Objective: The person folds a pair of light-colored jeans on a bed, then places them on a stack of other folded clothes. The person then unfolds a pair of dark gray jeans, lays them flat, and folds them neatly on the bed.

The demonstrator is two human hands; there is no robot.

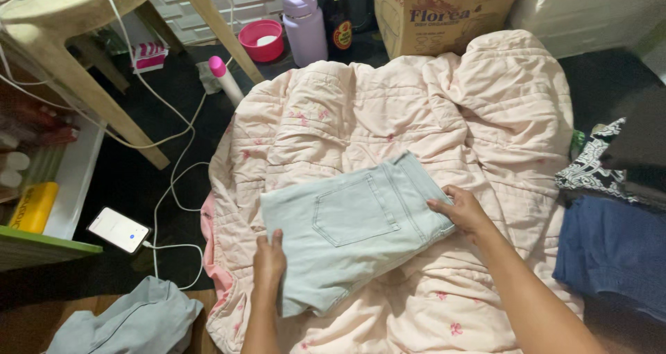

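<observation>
A folded pair of pale blue jeans [347,222], back pocket up, lies on a pink quilted blanket [388,111]. My left hand [268,260] rests on the jeans' near left edge, fingers closed over the fabric. At the waistband end on the right, my right hand [461,210] grips the edge of the jeans.
A blue garment [614,250] and a black-and-white patterned cloth [590,167] lie at the right. A grey garment [132,323] sits at the lower left. A phone [118,230] on a white cable, a plastic chair leg [104,97], a lilac bottle [305,21], a pink bowl [262,40] and a cardboard box [437,14] stand farther off.
</observation>
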